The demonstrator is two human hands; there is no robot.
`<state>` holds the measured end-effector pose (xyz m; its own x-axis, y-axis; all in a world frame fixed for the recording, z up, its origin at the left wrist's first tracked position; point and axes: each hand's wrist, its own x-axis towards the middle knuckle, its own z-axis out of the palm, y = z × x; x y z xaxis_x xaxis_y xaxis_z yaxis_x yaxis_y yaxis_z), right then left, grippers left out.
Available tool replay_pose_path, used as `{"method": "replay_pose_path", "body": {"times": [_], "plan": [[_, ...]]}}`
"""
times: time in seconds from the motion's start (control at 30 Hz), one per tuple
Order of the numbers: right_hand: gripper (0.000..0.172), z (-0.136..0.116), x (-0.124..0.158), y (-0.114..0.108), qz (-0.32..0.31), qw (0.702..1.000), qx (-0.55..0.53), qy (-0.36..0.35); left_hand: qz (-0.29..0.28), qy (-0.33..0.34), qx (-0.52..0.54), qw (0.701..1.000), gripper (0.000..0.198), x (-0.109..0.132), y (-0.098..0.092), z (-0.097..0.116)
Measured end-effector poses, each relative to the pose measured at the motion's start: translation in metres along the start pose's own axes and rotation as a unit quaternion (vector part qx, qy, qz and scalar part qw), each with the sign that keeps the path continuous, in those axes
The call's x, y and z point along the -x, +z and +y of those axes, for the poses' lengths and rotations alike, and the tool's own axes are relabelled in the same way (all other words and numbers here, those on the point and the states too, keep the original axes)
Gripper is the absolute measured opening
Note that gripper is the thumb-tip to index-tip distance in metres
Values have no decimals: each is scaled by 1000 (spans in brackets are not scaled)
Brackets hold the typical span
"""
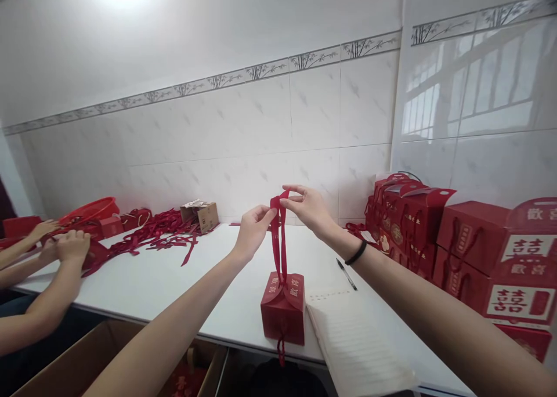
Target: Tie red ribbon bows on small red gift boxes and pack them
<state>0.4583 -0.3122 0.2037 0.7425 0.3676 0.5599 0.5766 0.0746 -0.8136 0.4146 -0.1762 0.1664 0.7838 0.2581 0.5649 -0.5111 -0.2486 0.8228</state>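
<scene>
A small red box (282, 316) with pale lettering stands on the white table near its front edge, a red cord loop hanging from its front. From its top a red ribbon (279, 246) rises in two strands to both hands. My left hand (256, 228) pinches the ribbon at the upper left with thumb and forefinger. On the right, my right hand (308, 206) holds the ribbon's top between thumb and fingers, a black band round that wrist. The two hands are close together above the box.
Stacked red boxes (472, 240) fill the right side. A notebook (352, 339) and pen (347, 274) lie right of the box. Loose ribbons (161, 228), a small carton (200, 217) and a red basin (89, 210) are at the left, beside other people's hands. An open cardboard box (102, 350) is below.
</scene>
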Motion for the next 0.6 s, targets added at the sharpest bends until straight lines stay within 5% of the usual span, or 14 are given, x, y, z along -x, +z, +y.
{"method": "replay_pose_path", "body": {"times": [0.27,0.47,0.6], "plan": [[26,-1,1,0,-31,999,-15,-7,10,-12,29,999,26,-2,-3,0],[24,-1,5,-3,-43,999,19,-8,40,41,38,998,23,-8,-3,5],[25,0,6,-8,-18,1000,19,-9,30,5,35,999,20,-12,-5,3]]}}
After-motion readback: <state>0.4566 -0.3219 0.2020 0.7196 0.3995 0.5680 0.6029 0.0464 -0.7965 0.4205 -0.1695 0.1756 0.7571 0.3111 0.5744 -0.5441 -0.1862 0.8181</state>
